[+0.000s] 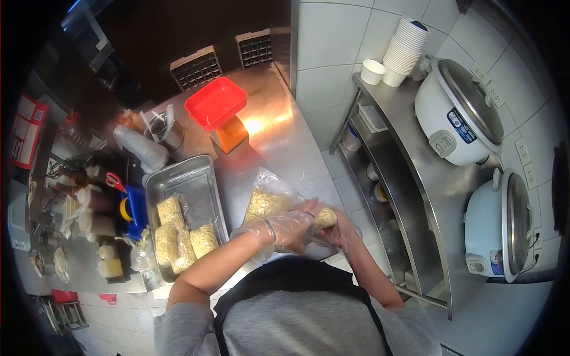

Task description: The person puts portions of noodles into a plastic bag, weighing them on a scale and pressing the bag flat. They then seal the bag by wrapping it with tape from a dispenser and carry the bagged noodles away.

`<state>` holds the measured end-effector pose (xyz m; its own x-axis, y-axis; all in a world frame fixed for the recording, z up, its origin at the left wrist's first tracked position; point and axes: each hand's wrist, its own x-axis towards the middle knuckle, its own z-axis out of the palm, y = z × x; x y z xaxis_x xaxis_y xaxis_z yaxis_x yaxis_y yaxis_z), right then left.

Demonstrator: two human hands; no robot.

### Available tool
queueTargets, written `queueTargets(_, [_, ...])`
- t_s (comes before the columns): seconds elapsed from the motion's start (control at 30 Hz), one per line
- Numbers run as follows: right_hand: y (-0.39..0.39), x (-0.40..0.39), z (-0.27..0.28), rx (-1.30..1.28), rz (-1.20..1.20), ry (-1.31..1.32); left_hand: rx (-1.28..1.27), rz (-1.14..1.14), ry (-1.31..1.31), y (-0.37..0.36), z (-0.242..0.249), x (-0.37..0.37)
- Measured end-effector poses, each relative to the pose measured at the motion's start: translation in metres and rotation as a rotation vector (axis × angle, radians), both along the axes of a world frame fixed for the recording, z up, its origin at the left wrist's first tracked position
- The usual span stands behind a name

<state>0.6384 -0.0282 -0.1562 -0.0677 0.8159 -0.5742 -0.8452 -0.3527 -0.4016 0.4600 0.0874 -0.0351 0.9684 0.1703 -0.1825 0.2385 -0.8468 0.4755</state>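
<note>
Both of my hands wear clear plastic gloves and meet over the front right part of the steel table. A small clear bag of noodles (325, 218) is between them. My right hand (344, 232) is closed around its right side. My left hand (295, 230) presses its fingers over the left side; the glove partly hides the fingertips. Just left of the hands lies a larger clear bag of yellow noodles (267, 203), its upper end loose and crumpled. Further left, a deep steel tray (209, 178) holds several packed noodle bags (170, 210).
A red plastic basket (217, 102) rests on an orange container (231, 135) at the back. Red-handled scissors (115, 181), a blue tape dispenser (136, 207) and a steel pot (172, 137) stand left. Two rice cookers (454, 115) and stacked paper cups (407, 50) occupy the right shelf (409, 142).
</note>
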Motion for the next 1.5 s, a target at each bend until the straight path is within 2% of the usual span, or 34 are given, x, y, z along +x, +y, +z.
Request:
queueTargets(0.03, [0.002, -0.002, 0.0, 0.035, 0.048, -0.012, -0.057, -0.006, -0.036, -0.001, -0.001, -0.001])
queueTargets(0.13, [-0.005, 0.0, 0.02, -0.079, 0.083, 0.018, -0.364, 0.198, 0.011, 0.014, 0.02, 0.007])
queueTargets(0.23, [-0.005, -0.006, 0.04, -0.129, 0.123, -0.328, -0.497, 0.479, -0.041, 0.04, -0.044, 0.008])
queueTargets(0.33, [-0.011, -0.014, 0.037, 0.112, 0.152, -0.793, -0.452, 0.494, -0.28, 0.052, -0.069, 0.006])
queueTargets(0.37, [-0.005, -0.015, 0.028, 0.22, 0.139, -1.075, -0.275, 0.5, -0.31, 0.047, -0.074, 0.007])
queueTargets(0.43, [0.013, -0.023, 0.011, 0.442, 0.106, -1.63, 0.08, 0.507, -0.359, 0.026, -0.054, 0.011])
queueTargets(0.53, [0.018, -0.031, 0.041, 0.304, 0.197, -1.112, -0.03, 0.652, -0.195, 0.021, -0.038, 0.015])
queueTargets(0.63, [0.02, -0.021, 0.018, 0.294, 0.088, -0.942, -0.011, 0.635, -0.119, 0.041, -0.043, 0.02])
queueTargets(0.73, [0.024, -0.005, 0.001, 0.377, 0.033, -1.568, -0.03, 0.619, -0.158, 0.075, -0.072, 0.028])
queueTargets(0.83, [0.033, -0.018, 0.026, 0.606, 0.056, -2.121, -0.171, 0.709, -0.567, 0.083, -0.073, 0.037])
queueTargets(0.9, [0.041, -0.017, 0.008, 0.641, 0.196, -2.231, -0.127, 0.556, -0.189, 0.073, -0.071, 0.044])
queueTargets(0.93, [0.045, -0.016, 0.005, 0.66, 0.27, -2.284, -0.098, 0.469, -0.157, 0.064, -0.075, 0.046])
queueTargets(0.97, [0.048, -0.016, 0.002, 0.662, 0.264, -2.128, -0.071, 0.381, -0.13, 0.056, -0.08, 0.047])
queueTargets(1.03, [0.054, -0.019, 0.001, 0.66, 0.251, -1.811, -0.006, 0.184, -0.377, 0.036, -0.099, 0.044])
queueTargets(1.13, [0.051, 0.003, -0.035, 0.764, 0.139, -1.542, 0.009, 0.158, -0.116, 0.018, -0.106, 0.047])
queueTargets(1.17, [0.04, 0.024, -0.048, 0.629, 0.139, -1.285, -0.027, 0.153, -0.245, 0.018, -0.124, 0.043])
queueTargets(1.2, [0.033, 0.037, -0.057, 0.497, 0.139, -1.029, 0.039, 0.14, -0.226, 0.016, -0.126, 0.04])
queueTargets(1.3, [0.027, 0.018, -0.047, 0.215, -0.26, -0.596, 0.303, 0.051, -0.136, 0.016, -0.114, 0.039])
queueTargets(1.4, [0.036, 0.009, -0.04, 0.193, -0.234, -0.416, 0.293, 0.145, -0.233, 0.011, -0.121, 0.04])
queueTargets(1.5, [0.06, 0.042, -0.047, 0.068, -0.014, -0.194, 0.251, 0.209, -0.299, 0.013, -0.118, 0.044])
